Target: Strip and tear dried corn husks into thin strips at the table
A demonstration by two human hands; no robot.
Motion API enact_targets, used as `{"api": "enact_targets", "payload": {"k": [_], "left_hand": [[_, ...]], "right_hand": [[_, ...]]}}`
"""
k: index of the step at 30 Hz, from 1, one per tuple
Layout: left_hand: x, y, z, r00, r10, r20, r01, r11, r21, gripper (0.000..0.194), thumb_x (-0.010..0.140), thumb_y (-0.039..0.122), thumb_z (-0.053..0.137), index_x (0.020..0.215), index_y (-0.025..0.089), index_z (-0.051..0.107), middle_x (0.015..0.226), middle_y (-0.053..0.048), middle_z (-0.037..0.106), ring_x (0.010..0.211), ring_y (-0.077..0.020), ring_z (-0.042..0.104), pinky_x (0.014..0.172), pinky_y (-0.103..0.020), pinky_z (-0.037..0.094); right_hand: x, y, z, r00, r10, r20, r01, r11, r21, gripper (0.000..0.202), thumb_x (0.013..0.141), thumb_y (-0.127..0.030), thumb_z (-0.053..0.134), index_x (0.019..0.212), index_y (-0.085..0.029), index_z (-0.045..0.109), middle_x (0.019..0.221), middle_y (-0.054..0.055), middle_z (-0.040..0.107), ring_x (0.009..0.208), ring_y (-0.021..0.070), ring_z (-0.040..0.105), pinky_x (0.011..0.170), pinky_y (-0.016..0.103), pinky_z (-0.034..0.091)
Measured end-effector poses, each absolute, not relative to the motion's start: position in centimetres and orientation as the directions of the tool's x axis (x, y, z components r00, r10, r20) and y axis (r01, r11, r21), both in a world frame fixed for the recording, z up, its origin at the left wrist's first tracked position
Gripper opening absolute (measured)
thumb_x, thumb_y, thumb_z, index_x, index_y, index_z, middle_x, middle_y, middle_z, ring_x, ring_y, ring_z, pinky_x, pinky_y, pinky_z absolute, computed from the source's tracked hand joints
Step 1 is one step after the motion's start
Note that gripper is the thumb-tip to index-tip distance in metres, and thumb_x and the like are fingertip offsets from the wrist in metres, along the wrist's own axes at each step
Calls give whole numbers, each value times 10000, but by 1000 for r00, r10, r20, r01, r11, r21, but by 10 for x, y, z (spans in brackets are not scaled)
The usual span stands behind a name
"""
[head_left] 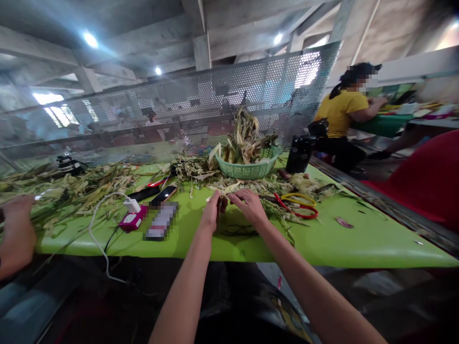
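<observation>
Over the near middle of the green table, my left hand [212,210] is closed on a small dark reddish-brown plant piece [224,204]. Its fingers are pressed together along the piece's left side. My right hand [250,204] reaches in from the right, thumb and fingers pinched at the piece's upper edge. Most of the piece is hidden between the hands, so its exact kind cannot be made out. Just right of my right hand lie scissors with red handles [307,212] and a yellow-handled pair [298,197], among dry leaf scraps.
Behind my hands stands a green basket [247,170] heaped with dried leaves. Leaf scraps [89,186] cover the left side, near a phone [165,195], a second phone [162,220] and a pink power block [132,219]. Another person's hand [17,210] rests at far left.
</observation>
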State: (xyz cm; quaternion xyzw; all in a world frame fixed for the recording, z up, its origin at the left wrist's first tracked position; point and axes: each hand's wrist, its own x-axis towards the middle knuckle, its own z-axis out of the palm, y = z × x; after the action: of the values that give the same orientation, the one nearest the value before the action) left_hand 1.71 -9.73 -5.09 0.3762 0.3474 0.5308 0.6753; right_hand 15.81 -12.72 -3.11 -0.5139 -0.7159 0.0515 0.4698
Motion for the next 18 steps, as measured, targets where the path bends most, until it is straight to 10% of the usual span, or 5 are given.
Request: {"api": "enact_targets", "payload": {"k": [18], "left_hand": [[14,-100,-46,228,973,43,-551,92,830,357,654,395,728,704,170,455,521,83,362,437,-35,297,441,-189,213]], "right_hand": [[154,-123,-29,-115,819,562,573,517,-636,341,830,-280,501,500,-198,521,576,-5,528,683,162,505,759,291,361]]}}
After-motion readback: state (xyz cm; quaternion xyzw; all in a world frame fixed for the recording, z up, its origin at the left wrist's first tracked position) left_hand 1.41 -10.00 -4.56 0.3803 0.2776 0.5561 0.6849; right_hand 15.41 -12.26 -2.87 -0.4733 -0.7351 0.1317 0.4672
